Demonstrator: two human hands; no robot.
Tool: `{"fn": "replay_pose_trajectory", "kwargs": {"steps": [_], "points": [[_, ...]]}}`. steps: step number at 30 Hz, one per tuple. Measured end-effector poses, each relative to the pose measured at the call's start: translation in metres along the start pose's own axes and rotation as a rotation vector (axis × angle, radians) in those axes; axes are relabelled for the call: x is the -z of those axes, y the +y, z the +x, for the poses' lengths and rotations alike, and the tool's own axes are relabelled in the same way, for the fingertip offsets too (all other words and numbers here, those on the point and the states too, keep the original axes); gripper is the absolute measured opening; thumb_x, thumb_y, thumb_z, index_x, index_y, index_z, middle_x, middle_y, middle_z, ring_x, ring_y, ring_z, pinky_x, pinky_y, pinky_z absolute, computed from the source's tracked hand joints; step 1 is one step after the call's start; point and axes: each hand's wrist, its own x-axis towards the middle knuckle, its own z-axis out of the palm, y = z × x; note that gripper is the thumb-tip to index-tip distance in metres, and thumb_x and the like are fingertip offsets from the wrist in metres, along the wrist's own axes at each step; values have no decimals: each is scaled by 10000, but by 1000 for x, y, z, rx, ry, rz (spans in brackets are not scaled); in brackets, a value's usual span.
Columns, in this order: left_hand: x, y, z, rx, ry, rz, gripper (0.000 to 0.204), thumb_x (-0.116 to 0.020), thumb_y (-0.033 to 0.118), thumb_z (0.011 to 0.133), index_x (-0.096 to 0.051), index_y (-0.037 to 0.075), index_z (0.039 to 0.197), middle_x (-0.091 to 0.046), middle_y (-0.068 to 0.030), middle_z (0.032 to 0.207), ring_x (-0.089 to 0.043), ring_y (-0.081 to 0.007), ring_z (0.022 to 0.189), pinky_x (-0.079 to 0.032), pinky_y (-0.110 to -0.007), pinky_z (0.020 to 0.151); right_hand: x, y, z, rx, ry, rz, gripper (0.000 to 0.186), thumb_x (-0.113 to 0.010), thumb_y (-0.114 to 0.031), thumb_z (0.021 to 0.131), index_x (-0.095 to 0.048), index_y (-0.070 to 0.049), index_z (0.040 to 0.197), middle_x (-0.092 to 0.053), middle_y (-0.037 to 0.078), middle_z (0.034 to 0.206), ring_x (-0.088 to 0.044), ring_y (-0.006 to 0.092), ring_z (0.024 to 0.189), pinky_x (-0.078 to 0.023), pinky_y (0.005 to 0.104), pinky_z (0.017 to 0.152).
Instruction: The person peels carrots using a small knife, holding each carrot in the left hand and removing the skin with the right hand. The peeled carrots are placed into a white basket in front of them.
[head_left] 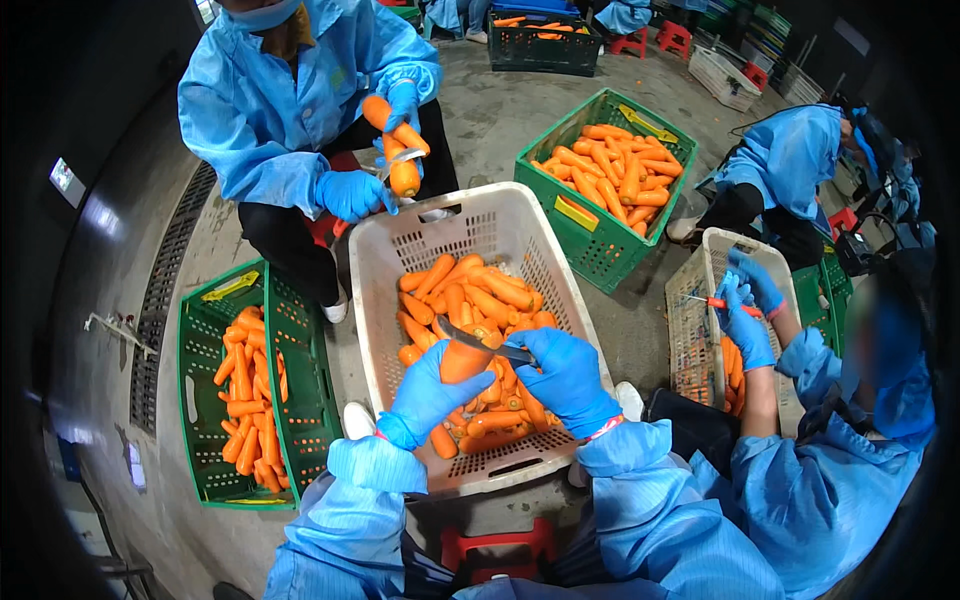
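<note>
My gloved left hand (428, 398) is closed around a thick carrot (461, 363), one end of it showing above the fingers. In my gloved right hand (568, 378) is a knife (512, 353) with a dark handle. Its blade lies across the upper end of the carrot and points to the left. Both hands are over the near part of a white slotted crate (375, 330), which holds many loose carrots (480, 290). My fingers hide part of the carrot and most of the knife handle.
Green crates of carrots stand at left (188, 400) and far right (600, 262). Across the white crate, a person (290, 130) in blue holds carrots and a blade. Another person (820, 490) at right holds a red-handled tool beside a pale crate (690, 330). A red stool (500, 545) is below me.
</note>
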Motion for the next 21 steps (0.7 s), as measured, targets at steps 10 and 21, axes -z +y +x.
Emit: {"fn": "replay_pose_trajectory", "kwargs": {"steps": [10, 21], "points": [[12, 6, -2, -24, 29, 133, 561, -778, 324, 732, -547, 41, 1158, -651, -74, 980, -624, -159, 883, -500, -308, 786, 3, -5, 1, 33, -82, 23, 242, -689, -96, 692, -635, -154, 921, -619, 69, 752, -612, 262, 674, -486, 362, 577], [8, 12, -6, -122, 189, 578, 604, -756, 422, 720, -566, 46, 1152, -677, -97, 918, -659, -185, 812, -525, -323, 723, -19, -6, -10, -37, -37, -62, 78, -643, -192, 794, -584, -149, 821, -589, 72, 690, -606, 254, 635, -466, 377, 529]]}}
